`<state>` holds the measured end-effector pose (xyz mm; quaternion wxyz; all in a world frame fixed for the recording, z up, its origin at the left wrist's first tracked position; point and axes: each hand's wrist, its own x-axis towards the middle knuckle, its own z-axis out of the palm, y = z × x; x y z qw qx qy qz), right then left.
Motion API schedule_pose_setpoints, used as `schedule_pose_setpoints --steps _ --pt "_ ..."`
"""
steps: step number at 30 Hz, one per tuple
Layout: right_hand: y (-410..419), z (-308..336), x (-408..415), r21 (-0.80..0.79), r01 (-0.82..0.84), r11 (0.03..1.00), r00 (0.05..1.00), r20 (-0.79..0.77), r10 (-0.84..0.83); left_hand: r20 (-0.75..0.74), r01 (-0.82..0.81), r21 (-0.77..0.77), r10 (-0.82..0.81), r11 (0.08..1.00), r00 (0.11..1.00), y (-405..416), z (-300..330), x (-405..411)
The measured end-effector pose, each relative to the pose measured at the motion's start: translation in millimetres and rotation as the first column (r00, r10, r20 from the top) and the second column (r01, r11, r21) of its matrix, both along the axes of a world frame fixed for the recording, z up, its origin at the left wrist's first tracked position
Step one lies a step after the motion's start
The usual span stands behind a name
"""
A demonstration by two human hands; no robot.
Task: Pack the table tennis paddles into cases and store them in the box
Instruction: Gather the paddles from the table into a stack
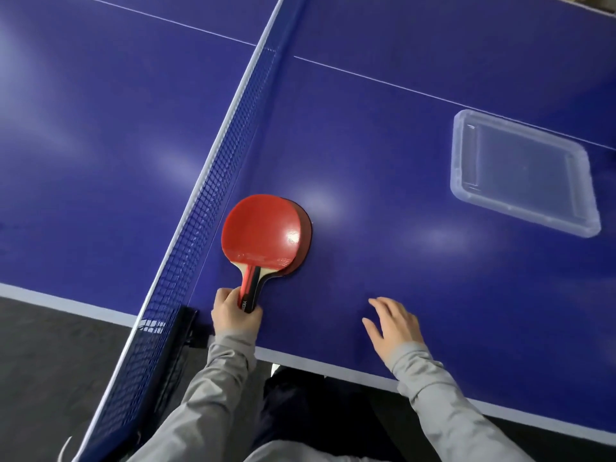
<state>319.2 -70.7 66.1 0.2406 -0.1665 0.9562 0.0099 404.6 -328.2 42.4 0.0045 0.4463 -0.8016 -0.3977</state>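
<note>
While L hand (235, 311) grips paddle (261, 233) handle by net (213, 181), R hand (393, 323) rests released nr table (433, 295) edge.

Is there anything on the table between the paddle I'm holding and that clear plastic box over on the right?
Nothing visible. The left hand grips the handle of the red paddle beside the net. Only bare blue table shows between it and the clear box. The right hand sits nearer you, off that line.

A blue table (383, 155) with a net (213, 181) across it. Stacked red paddles (263, 235) lie near centre; a clear box (523, 228) at three o'clock.
</note>
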Motion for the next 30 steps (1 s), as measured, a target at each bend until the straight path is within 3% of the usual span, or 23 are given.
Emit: schedule_pose_setpoints --steps 6,18,30 --pt "1 -3 -6 -0.016 -0.020 1.000 1.000 0.014 0.020 -0.005 0.038 -0.124 -0.039 0.992 0.999 4 -7 1" --pt "0 -6 -6 0.023 -0.059 0.998 0.998 0.032 0.058 -0.055 0.124 -0.083 -0.128 0.989 0.990 0 -10 5" --pt "-1 -8 4 0.023 -0.052 0.998 0.997 0.065 0.050 -0.076 0.168 -0.150 -0.181 0.974 0.981 0 -8 10"
